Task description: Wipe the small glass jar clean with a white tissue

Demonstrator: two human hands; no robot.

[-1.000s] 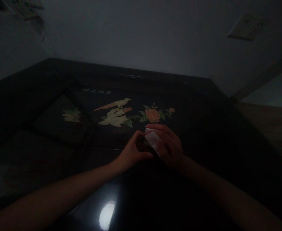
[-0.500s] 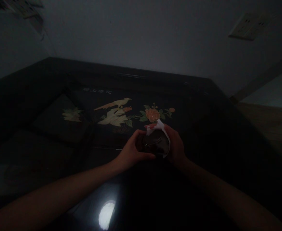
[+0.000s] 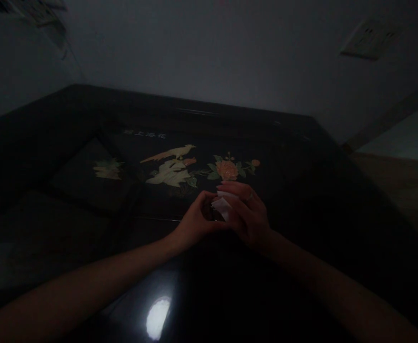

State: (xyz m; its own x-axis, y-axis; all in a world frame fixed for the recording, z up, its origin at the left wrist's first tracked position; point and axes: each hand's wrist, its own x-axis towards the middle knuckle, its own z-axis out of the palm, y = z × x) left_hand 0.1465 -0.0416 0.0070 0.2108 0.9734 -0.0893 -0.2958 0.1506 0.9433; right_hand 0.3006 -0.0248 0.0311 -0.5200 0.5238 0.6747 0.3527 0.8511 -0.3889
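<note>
A dark, shiny object with a rounded outline (image 3: 207, 209) is held over the dark table, mostly covered by my hands; its kind cannot be made out in the dim light. My left hand (image 3: 197, 220) curls around its left side, thumb along the near edge and fingers at the far side. My right hand (image 3: 250, 213) lies over its top and right side, pressing a white tissue (image 3: 223, 207) against it. The tissue shows between the right fingers, crumpled and partly hidden under them.
The glossy black table (image 3: 230, 290) carries an inlaid bird (image 3: 173, 153) and a flower (image 3: 227, 170). Its far edge meets a grey wall (image 3: 194, 52) with a socket plate (image 3: 369, 40) at upper right. A bright light reflection lies on the near tabletop.
My right hand has moved from the object's right side across its top, taking the tissue along and covering the dark surface. My left hand stays nearly in place.
</note>
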